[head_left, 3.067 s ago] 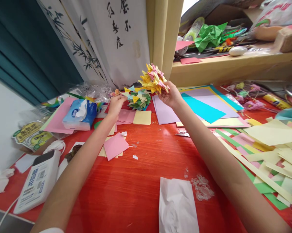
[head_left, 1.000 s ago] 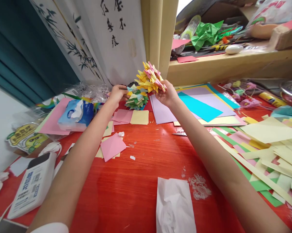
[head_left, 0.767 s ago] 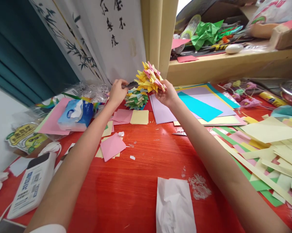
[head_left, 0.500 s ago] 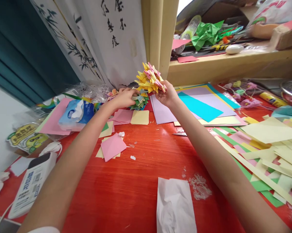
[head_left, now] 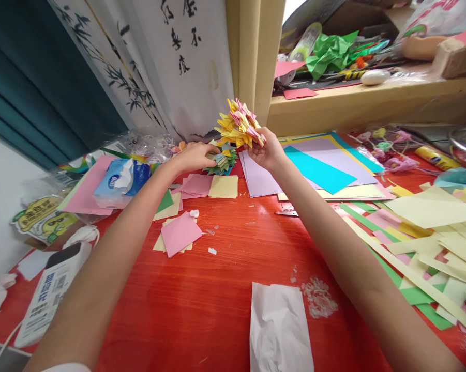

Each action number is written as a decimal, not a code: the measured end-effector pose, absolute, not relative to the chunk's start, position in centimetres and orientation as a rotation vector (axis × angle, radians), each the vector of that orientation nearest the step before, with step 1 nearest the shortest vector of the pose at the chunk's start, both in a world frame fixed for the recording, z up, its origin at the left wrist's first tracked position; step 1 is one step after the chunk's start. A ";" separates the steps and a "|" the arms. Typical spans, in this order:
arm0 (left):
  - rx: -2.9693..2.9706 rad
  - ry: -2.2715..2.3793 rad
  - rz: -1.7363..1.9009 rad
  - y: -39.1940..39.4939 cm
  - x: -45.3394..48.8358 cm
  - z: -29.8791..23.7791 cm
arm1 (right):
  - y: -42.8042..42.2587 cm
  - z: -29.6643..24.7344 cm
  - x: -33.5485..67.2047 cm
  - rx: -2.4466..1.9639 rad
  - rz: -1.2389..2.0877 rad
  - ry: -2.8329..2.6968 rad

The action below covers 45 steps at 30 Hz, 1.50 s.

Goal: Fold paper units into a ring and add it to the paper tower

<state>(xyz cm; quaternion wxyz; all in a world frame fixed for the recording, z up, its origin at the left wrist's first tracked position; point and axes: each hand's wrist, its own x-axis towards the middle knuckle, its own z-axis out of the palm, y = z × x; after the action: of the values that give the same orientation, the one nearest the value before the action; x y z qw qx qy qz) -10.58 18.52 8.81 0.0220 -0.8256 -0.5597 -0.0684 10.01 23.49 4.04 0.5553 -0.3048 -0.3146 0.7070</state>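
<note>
At the far edge of the red table [head_left: 225,289] I see my right hand [head_left: 269,152] pinched shut on the yellow-pink folded paper cluster [head_left: 238,124], raised above the surface; my left hand [head_left: 194,156] lies curled over the green-blue folded pile [head_left: 222,161], touching its top

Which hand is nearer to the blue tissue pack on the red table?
Left. The left hand sits right of the tissue pack, on the small folded-paper pile; the right hand is farther right, holding the yellow-pink paper cluster.
</note>
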 end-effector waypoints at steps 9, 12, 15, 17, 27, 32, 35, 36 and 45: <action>-2.382 -1.664 -0.289 18.8 -9.3 7.8 | 23.5 4.0 10.0 -0.729 1.678 -0.732; -2.398 -1.661 -0.310 19.1 -9.7 8.0 | 23.7 4.0 10.0 -0.731 1.674 -0.723; -2.409 -1.659 -0.360 19.1 -10.1 8.3 | 23.7 3.9 9.9 -0.743 1.668 -0.710; -2.430 -1.663 -0.384 18.9 -10.4 8.3 | 23.6 3.9 9.8 -0.748 1.671 -0.710; -2.353 -2.060 -1.518 19.4 -11.5 8.6 | 21.8 5.5 9.0 -0.811 1.600 -0.855; -2.305 -2.284 -2.011 17.9 -10.9 9.6 | 21.2 5.9 8.0 -0.869 1.510 -0.995; -2.396 -2.283 -1.978 16.8 -10.1 9.7 | 20.7 6.0 7.5 -0.889 1.490 -1.025; -2.388 -2.287 -1.978 16.5 -9.8 9.6 | 20.5 6.0 7.3 -0.884 1.484 -1.049; -2.298 -2.358 -1.930 17.7 -10.5 7.9 | 20.5 6.0 6.9 -0.993 1.240 -1.380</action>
<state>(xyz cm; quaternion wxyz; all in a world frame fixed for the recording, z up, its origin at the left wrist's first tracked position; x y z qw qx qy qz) -10.45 17.73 7.90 -0.3311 -0.5682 -0.5830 -0.4772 6.90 20.54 5.98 0.4957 -0.4097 -0.5697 0.5116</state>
